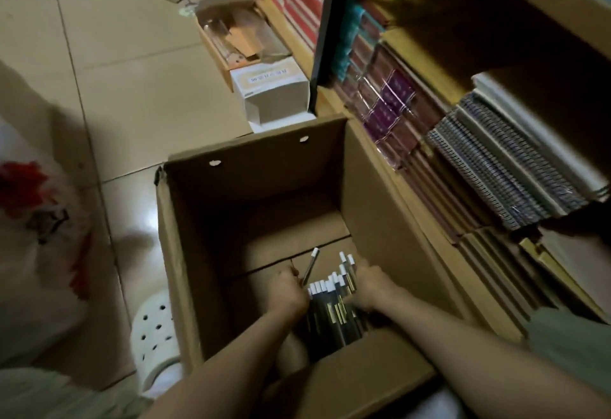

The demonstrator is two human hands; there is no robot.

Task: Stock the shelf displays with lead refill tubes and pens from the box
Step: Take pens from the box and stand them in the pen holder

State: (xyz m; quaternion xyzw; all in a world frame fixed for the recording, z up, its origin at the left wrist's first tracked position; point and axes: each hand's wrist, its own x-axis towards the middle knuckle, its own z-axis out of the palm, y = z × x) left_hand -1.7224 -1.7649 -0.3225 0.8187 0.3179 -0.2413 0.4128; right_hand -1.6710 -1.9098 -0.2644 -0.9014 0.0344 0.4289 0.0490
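An open cardboard box (373,187) stands on the floor beside the shelf. At its bottom lies a bunch of dark pens with white caps (330,299). Both my hands reach down into the box. My left hand (287,289) presses against the left side of the bunch with its fingers curled round it. One loose pen (310,266) sticks up at an angle just beside that hand. My right hand (368,286) grips the right side of the bunch. The lower ends of the pens are hidden by the box's near flap.
A wooden shelf (426,64) on the right holds wrapped notebooks (390,101) and spiral notebooks (502,160). Smaller boxes (271,87) sit on the tiled floor behind the cardboard box. A white perforated stool (155,332) and a white plastic bag (36,220) are at the left.
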